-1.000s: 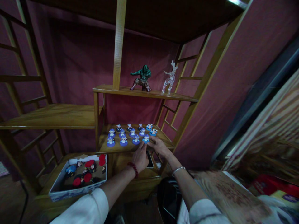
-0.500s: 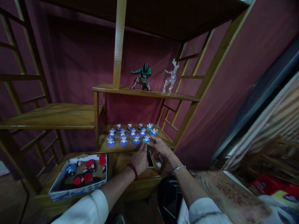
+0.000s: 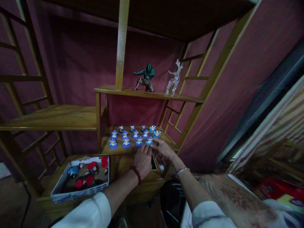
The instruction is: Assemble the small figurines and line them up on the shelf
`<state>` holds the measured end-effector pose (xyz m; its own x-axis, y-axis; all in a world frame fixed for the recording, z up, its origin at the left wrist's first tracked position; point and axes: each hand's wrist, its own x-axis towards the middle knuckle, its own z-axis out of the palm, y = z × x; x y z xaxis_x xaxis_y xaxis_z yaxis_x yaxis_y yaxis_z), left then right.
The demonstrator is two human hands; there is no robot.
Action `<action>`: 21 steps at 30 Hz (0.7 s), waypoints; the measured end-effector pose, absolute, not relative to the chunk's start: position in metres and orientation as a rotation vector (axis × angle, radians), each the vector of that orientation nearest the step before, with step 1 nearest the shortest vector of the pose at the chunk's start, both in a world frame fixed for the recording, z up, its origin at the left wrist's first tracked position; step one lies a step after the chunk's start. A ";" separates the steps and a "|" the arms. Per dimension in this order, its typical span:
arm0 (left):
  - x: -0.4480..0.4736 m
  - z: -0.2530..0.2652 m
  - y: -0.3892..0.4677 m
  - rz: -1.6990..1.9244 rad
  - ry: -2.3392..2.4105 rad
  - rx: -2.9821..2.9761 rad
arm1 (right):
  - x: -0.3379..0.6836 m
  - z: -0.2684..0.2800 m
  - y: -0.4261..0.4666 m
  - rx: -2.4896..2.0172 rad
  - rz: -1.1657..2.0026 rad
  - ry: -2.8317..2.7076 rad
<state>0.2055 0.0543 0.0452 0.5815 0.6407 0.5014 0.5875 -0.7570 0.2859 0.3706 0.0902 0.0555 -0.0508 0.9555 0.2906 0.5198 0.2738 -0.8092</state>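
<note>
Small figurines on round bases stand in rows on a wooden shelf (image 3: 106, 149). The front-right figurine (image 3: 149, 141), white on a light blue base, has the fingertips of my right hand (image 3: 164, 148) closed at its right side. My left hand (image 3: 143, 161) is at the shelf's front edge, back upward, fingers stretched toward the front row and holding nothing visible. Just beyond its fingertips stands a figurine with a purple base (image 3: 139, 142). Another light blue-based figurine (image 3: 156, 134) is behind my right hand. My hands partly hide the front edge.
A white box (image 3: 78, 193) with red, black and blue figurines sits lower left. Above stand a dark green crouching figure (image 3: 147, 76) and a clear deer figurine (image 3: 174, 79). A dark phone-like slab (image 3: 154, 163) lies below my hands. A wooden post (image 3: 121, 47) divides the upper shelf.
My left hand has drawn back slightly from the front-right figurine, its fingers shifting left. My right hand stays beside that figurine. The rows look unchanged.
</note>
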 end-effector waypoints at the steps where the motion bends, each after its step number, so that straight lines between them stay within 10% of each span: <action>1: 0.206 0.043 0.056 0.896 1.070 2.743 | 0.371 0.056 0.090 -1.362 0.654 -1.714; 21: 0.216 0.029 0.063 0.788 1.152 2.891 | 0.371 0.061 0.089 -1.326 0.715 -1.768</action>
<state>0.2159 0.0632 0.0287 0.6224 0.6287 0.4662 0.6623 -0.7405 0.1143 0.3708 0.0889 0.0607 -0.1347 0.9560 0.2605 0.5066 0.2924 -0.8111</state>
